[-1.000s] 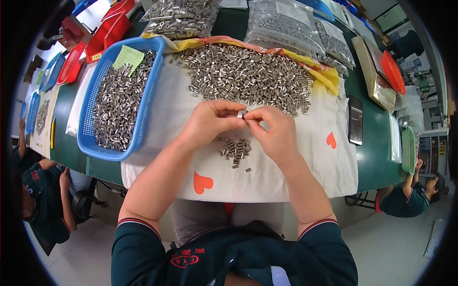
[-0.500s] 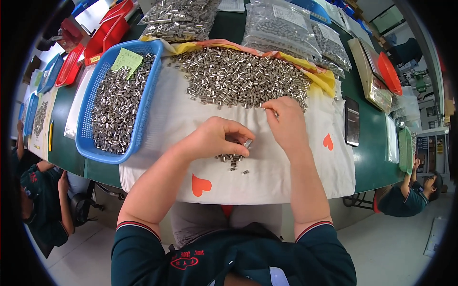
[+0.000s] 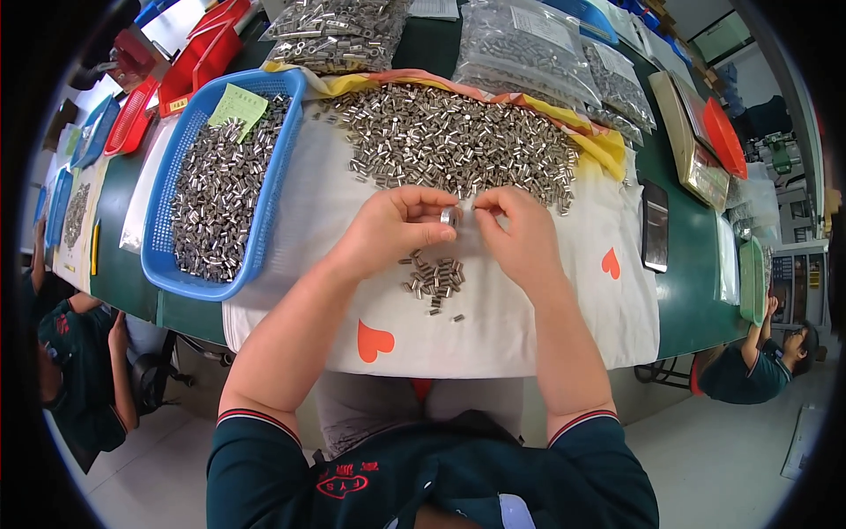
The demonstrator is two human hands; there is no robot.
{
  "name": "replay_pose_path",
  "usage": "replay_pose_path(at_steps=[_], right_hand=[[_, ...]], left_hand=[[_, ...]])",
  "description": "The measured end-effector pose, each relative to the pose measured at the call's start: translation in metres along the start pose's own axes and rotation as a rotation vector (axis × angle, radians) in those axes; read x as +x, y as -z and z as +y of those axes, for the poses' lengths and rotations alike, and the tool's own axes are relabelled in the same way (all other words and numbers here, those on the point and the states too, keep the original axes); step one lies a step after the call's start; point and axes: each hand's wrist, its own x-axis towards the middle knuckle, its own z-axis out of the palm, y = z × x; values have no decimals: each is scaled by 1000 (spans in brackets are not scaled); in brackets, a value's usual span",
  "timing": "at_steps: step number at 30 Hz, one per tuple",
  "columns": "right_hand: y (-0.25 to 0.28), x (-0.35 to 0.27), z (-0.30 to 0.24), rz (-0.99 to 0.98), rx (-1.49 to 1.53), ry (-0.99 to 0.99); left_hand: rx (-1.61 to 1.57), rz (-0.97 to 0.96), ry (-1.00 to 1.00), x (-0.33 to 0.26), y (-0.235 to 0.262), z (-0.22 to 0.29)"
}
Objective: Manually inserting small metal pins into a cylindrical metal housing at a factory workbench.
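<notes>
My left hand (image 3: 398, 227) pinches a small silvery metal piece (image 3: 449, 217), ring-like at its end, between thumb and fingers. Close to its right, my right hand (image 3: 518, 231) has thumb and index finger brought together; whatever lies between them is too small to make out. Both hands hover over the white cloth (image 3: 493, 339), just short of the large heap of short metal sleeves (image 3: 458, 141). Below them on the cloth sits a smaller pile of sleeves (image 3: 438, 278), with one loose sleeve (image 3: 458, 318) apart from it.
At left stands a blue basket (image 3: 152, 225) full of sleeves, a green note (image 3: 238, 108) on top. Bags of metal parts (image 3: 529, 57) line the back. A phone (image 3: 654, 225) and a scale (image 3: 692, 141) are at right. Co-workers (image 3: 762, 366) sit on both sides.
My left hand has lifted away from the small pile with the metal piece, uncovering the pile. My right hand has come left from the heap's edge toward my left hand.
</notes>
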Motion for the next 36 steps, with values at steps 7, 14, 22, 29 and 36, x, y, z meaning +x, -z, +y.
replay_pose_path(at_steps=[7, 14, 22, 29, 36], right_hand=[[4, -4, -14, -101, 372, -26], [-3, -8, -15, -1, 43, 181], [9, -3, -7, -203, 343, -209], [-11, 12, 19, 110, -162, 139], [-19, 9, 18, 42, -420, 141]], left_hand=[[26, 7, 0, -1, 3, -2], [180, 87, 8, -1, -2, -2], [106, -59, 42, -3, 1, -3], [389, -242, 53, -9, -5, 5], [372, -217, 8, -8, -3, 4]])
